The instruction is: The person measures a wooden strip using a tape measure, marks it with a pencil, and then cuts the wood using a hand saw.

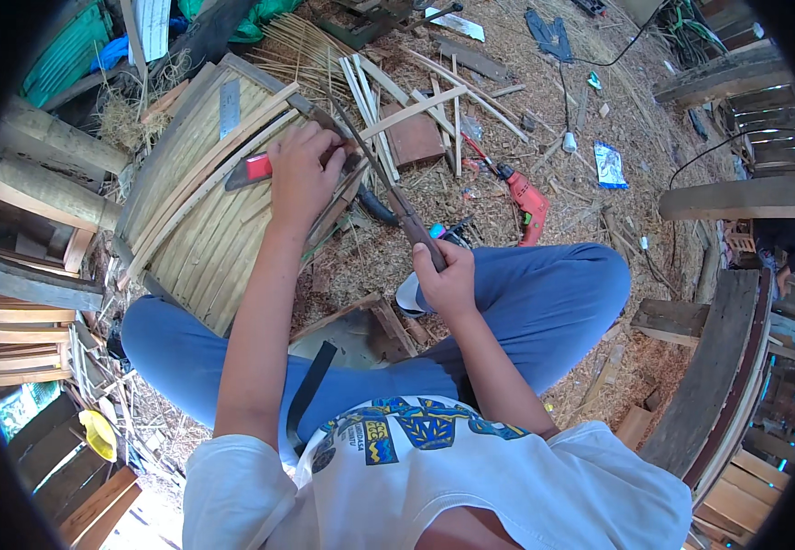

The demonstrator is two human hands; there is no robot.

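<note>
My right hand [449,277] is closed round the brown wooden handle of a long, narrow dark blade [372,147], which looks like a machete. The blade slants up and left, close to the fingers of my left hand [306,170]. That left hand is closed, palm down, at the corner of a slatted wooden panel [209,234]; what its fingers grip is hidden beneath them. Beside its wrist lies a red block-like thing with a dark grey end [257,167]. Long thin wood strips [209,158] run along the panel.
A metal rule [230,108] lies on the panel. Beyond my knee is a red power drill [530,206] among shavings, with cut wood sticks [416,112] and a brown block [413,136] nearby. A plastic packet [610,165] and a light bulb [570,142] on a cord lie further right.
</note>
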